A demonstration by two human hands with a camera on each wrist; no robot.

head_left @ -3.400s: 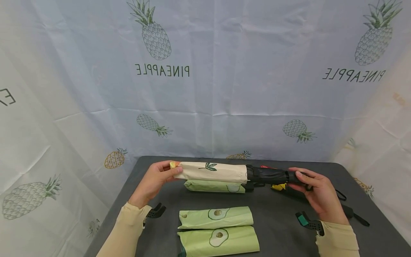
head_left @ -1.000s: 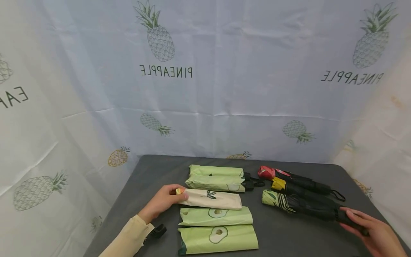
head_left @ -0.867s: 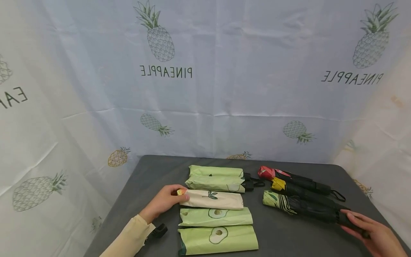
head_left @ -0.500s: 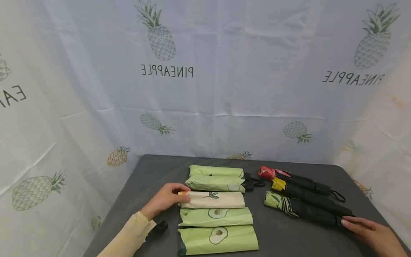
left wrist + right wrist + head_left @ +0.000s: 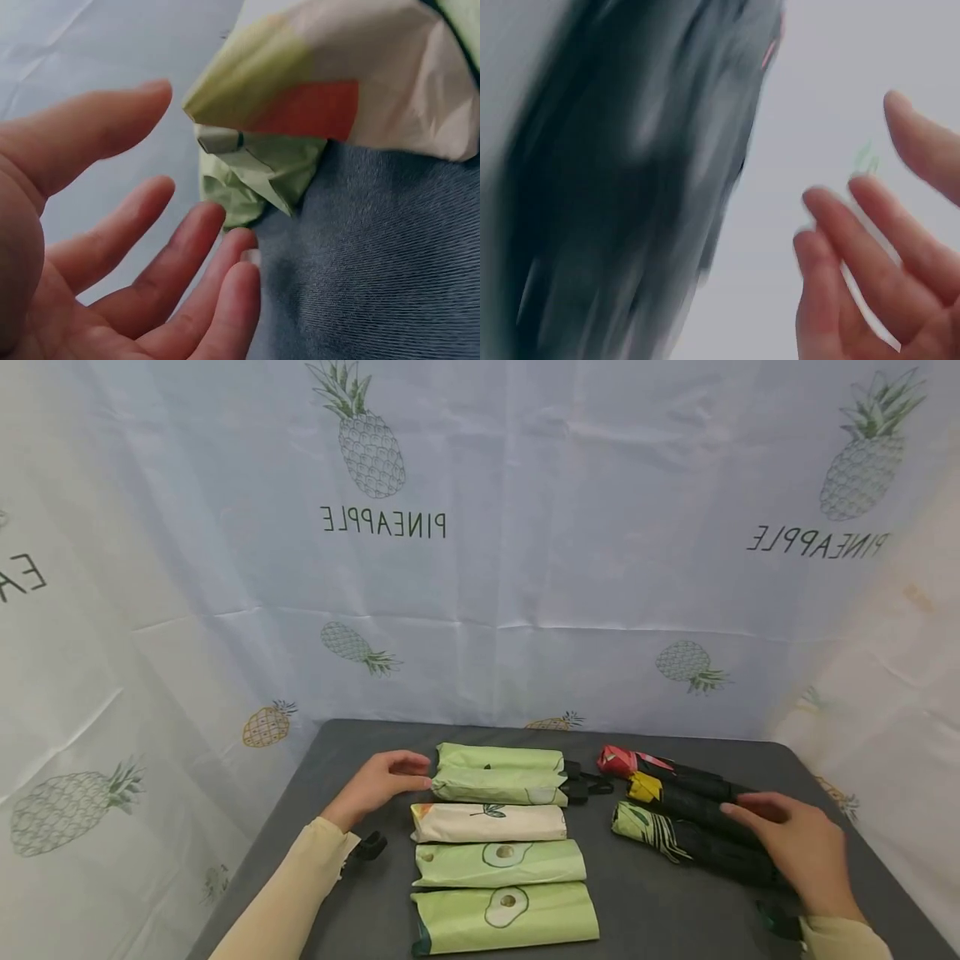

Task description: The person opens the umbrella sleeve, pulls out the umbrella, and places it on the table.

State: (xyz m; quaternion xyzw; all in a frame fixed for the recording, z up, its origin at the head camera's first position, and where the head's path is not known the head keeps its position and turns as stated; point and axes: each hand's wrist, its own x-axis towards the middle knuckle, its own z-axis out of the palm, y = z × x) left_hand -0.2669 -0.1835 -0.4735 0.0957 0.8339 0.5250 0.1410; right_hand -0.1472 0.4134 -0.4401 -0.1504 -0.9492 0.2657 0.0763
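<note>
In the head view my left hand (image 5: 381, 787) is beside the left ends of two green covers, a rear one (image 5: 498, 757) and a front one (image 5: 491, 784), with black handles showing at their right. A cream cover (image 5: 517, 823) with a leaf print lies flat just in front of them. The left wrist view has its yellow-and-orange end (image 5: 300, 105) beyond my spread, bare fingers (image 5: 165, 277). My right hand (image 5: 802, 839) hovers above the black folded umbrellas, fingers loosely bent and holding nothing. Nearest of these is one with a green-striped tip (image 5: 645, 827).
A yellow-tipped umbrella (image 5: 686, 802) and a red-tipped umbrella (image 5: 652, 766) lie behind the green-striped one. Two flat avocado-print covers, one in the middle (image 5: 540, 863) and one nearer (image 5: 555, 912), lie at the front of the dark table (image 5: 660, 918). A pineapple-print curtain (image 5: 480, 568) hangs behind.
The green-striped umbrella was drawn from the cream cover and laid at the right. Both hands have let go; the left moved back to the green covers, the right moved inward over the umbrellas.
</note>
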